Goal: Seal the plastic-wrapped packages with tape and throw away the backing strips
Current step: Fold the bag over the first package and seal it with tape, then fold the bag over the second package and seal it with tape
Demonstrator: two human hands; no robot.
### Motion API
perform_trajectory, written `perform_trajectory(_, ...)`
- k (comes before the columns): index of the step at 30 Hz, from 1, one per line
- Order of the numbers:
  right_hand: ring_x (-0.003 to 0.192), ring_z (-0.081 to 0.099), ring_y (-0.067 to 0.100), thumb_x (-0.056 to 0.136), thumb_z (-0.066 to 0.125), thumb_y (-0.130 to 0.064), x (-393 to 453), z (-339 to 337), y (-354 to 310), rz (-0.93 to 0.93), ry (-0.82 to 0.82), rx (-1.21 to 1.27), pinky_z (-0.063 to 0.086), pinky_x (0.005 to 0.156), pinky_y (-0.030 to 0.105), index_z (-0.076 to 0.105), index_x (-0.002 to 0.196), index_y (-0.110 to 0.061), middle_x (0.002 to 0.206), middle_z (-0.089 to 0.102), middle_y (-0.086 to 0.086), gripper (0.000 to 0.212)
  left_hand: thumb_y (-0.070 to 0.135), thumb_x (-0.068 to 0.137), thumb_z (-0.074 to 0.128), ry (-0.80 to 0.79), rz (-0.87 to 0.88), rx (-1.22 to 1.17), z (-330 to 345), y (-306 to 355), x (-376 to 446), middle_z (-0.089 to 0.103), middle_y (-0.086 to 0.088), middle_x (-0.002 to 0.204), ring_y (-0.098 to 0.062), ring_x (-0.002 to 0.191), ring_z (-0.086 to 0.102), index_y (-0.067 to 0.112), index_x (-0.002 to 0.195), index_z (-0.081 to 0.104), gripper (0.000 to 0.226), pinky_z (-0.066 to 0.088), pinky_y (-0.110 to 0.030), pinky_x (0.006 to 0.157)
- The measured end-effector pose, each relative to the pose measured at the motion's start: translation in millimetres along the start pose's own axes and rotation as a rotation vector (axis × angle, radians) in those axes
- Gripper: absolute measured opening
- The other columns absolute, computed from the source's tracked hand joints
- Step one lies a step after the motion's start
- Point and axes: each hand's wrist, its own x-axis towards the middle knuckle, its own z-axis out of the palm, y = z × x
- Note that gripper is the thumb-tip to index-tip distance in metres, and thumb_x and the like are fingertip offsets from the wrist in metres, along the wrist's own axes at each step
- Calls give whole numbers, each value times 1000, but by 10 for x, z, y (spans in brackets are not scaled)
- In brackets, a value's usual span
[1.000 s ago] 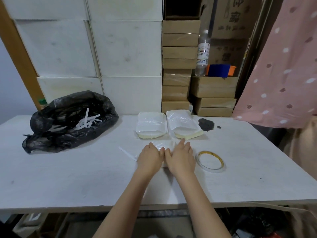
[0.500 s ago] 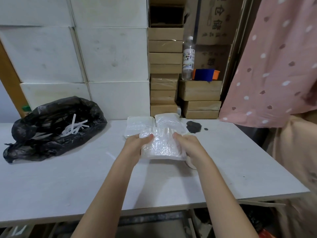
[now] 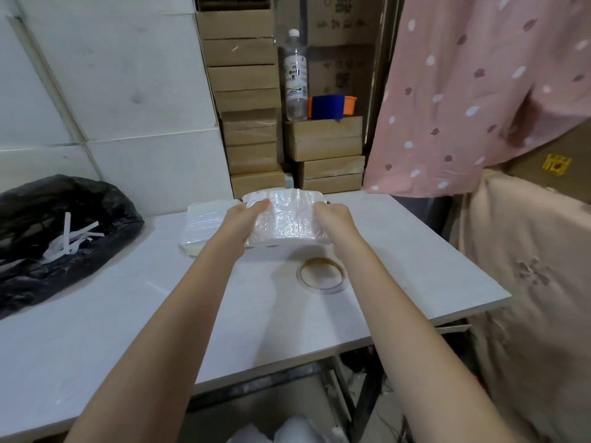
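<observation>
Raised since the earlier frame: plastic-wrapped package (image 3: 286, 220), lifted further off the counter (image 3: 128, 314) and carried toward the far stack.

Package held in the air between both hands; left hand (image 3: 244, 220) and right hand (image 3: 334, 220) each have their grip clamped on a side edge. Sealed package (image 3: 206, 225) lies just behind-left; tape roll (image 3: 321, 274) below; black bag (image 3: 48, 225) with backing strips (image 3: 72, 239) far left. Risk, as judged: slick wrap may slip or loosen if squeezed unevenly, spoiling the seal.

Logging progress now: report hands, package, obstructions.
Left hand and right hand both grip the plastic-wrapped package, lifted off the table. Tape roll lies below it. Nothing in the way.
</observation>
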Motion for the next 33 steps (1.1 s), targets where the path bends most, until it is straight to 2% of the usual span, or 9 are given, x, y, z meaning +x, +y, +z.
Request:
perform_trajectory(2,54,33,15,90,37,-8,114,-98,-12,33,18,-10,30,37,11,39,93,-15,67,35,5,8,44,81,65,-1,-30,-6,126,21,47,60,-6,123,-27,109,59,10,131,48,63,48,-39,94)
perform_trajectory(5,57,36,19,83,43,-8,324,-218,-2,-10,70,-180,30,43,17,45,80,-13,71,39,9,7,47,86,57,28,-84,34,312,45,188,55,-6,123,-28,112,56,12,132,42,59,48,-38,93)
perform_trajectory(7,64,45,21,80,47,-6,521,-312,-42,21,81,-244,35,55,22,46,74,-12,74,45,9,9,41,88,55,34,-103,91,436,72,316,58,-8,110,-26,99,59,10,129,45,53,49,-32,76)
perform_trajectory(10,93,51,24,83,52,-5,893,-480,-145,82,98,-309,38,76,27,45,95,-9,98,46,9,14,26,88,59,14,-74,209,644,173,542,57,-7,81,-20,69,56,2,120,49,41,48,-31,64)
perform_trajectory(14,99,52,26,86,53,-2,1301,-650,-258,57,169,-431,44,84,32,48,116,-2,101,45,12,31,17,88,62,5,-4,313,961,349,905,57,-8,78,-19,65,57,-2,117,51,36,48,-29,51)
perform_trajectory(19,92,49,27,87,53,-1,1747,-719,-168,32,235,-511,42,78,31,45,123,4,75,43,5,37,17,89,57,75,56,463,1215,254,1400,57,-15,101,-32,97,62,5,128,43,44,52,-37,73)
perform_trajectory(25,90,50,28,87,52,-3,2116,-742,108,-38,300,-626,37,71,28,50,101,-6,86,48,6,14,24,92,54,136,33,513,1437,-74,1696,62,-17,111,-33,100,61,2,126,47,41,48,-35,76)
perform_trajectory(30,88,50,30,88,50,-8,2202,-732,209,-16,275,-807,39,63,28,51,87,-6,95,48,13,3,11,92,50,91,35,620,1485,-38,1717,59,-18,111,-33,102,57,-1,126,46,36,45,-33,75)
perform_trajectory(33,101,54,34,92,45,-14,2174,-610,70,-240,386,-940,42,76,33,60,97,-1,110,57,19,21,11,89,50,93,82,633,1271,213,1739,59,-20,118,-35,108,59,-1,123,47,36,50,-40,89)
